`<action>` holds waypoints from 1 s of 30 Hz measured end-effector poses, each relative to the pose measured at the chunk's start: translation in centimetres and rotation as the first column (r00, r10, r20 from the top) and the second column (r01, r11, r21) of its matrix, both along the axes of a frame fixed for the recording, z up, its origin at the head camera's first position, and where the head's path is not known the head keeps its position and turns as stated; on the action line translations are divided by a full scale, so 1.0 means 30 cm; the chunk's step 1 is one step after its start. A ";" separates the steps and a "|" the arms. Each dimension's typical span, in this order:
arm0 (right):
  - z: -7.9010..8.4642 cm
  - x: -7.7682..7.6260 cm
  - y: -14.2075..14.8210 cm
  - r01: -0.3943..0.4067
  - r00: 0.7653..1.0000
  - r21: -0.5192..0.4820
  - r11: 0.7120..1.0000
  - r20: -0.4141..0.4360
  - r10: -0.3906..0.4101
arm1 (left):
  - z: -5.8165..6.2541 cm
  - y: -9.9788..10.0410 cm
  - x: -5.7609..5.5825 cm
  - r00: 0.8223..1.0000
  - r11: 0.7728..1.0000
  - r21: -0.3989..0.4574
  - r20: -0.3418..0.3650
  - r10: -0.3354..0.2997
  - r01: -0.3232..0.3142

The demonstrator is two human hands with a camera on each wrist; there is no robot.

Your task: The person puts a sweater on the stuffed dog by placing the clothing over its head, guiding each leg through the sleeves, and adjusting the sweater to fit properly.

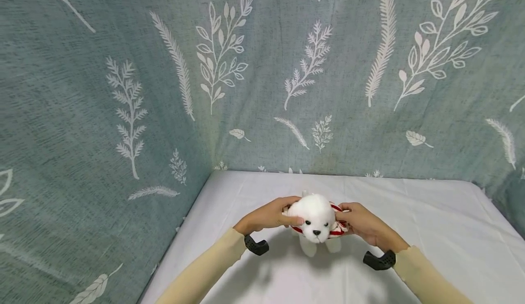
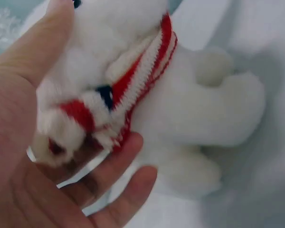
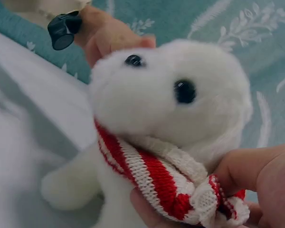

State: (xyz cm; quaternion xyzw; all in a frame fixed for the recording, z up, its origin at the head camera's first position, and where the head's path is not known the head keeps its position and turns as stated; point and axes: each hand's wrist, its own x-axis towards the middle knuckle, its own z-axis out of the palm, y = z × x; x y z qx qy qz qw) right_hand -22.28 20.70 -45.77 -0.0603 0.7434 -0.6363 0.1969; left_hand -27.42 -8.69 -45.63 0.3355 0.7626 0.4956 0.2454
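1. On the white cloth [image 1: 434,217], toward its middle: white plush dog [image 1: 315,217], face turned toward the camera wearer, two paws pointing down at the cloth.
2. Dog's features: dark eyes, black nose. A red-and-white striped knit garment [image 3: 156,178] runs round its neck; a small dark blue patch on it shows in the left wrist view.
3. Left hand [image 1: 268,213]: holds the dog's head from the side, thumb laid on the face close to an eye. Left wrist view: other fingers spaced apart and partly bent, by the garment's edge.
4. Right hand [image 1: 362,222]: narrow grip, thumb and fingers pinching a bunched part of the garment at the opposite side of the neck.
5. Each wrist carries a black wrist mount [image 1: 256,244]; cream sleeves [image 1: 213,267] cover the forearms.
6. Backdrop: grey-green curtain [image 1: 262,67] printed with white leaf sprigs, behind and to the left of the cloth.
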 end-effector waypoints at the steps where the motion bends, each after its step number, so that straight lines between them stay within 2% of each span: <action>1: -0.010 0.000 0.003 -0.007 1.000 -0.025 1.000 0.010 0.008 | -0.008 -0.008 -0.001 0.999 1.000 0.023 0.034 -0.001 0.000; 4: -0.031 0.003 0.008 -0.019 1.000 -0.057 0.998 0.017 0.020 | -0.028 -0.030 0.000 0.988 0.995 0.099 0.151 0.013 -0.029; 6: -0.038 0.004 0.008 -0.028 0.999 -0.034 0.999 -0.019 0.027 | -0.039 -0.042 0.001 0.980 0.990 0.127 0.197 0.035 -0.061; 8: -0.044 0.004 0.007 -0.018 0.997 0.027 0.999 -0.080 0.020 | -0.046 -0.050 0.003 0.979 0.986 0.143 0.198 0.058 -0.087; 12: -0.052 0.006 0.003 0.022 0.980 0.143 0.989 -0.197 0.007 | -0.049 -0.051 0.007 0.985 0.985 0.137 0.149 0.084 -0.104; 17: -0.053 0.008 -0.008 0.069 0.964 0.185 0.980 -0.266 -0.018 | -0.047 -0.027 0.020 0.987 0.987 0.103 0.117 0.112 -0.125; 22: -0.052 0.003 -0.019 0.078 0.955 0.221 0.972 -0.298 -0.009 | -0.060 0.001 0.034 0.961 0.967 0.016 0.115 0.251 -0.255; 25: -0.057 -0.002 -0.021 0.093 0.952 0.236 0.967 -0.307 -0.017 | -0.074 0.026 0.038 0.946 0.947 -0.004 0.059 0.319 -0.320; 28: -0.063 -0.010 -0.024 0.123 0.947 0.253 0.960 -0.318 -0.038 | -0.080 0.052 0.036 0.930 0.932 -0.023 -0.074 0.360 -0.362; 30: -0.067 -0.014 -0.027 0.140 0.944 0.254 0.957 -0.325 -0.052 | -0.075 0.067 0.027 0.911 0.921 -0.033 -0.163 0.379 -0.389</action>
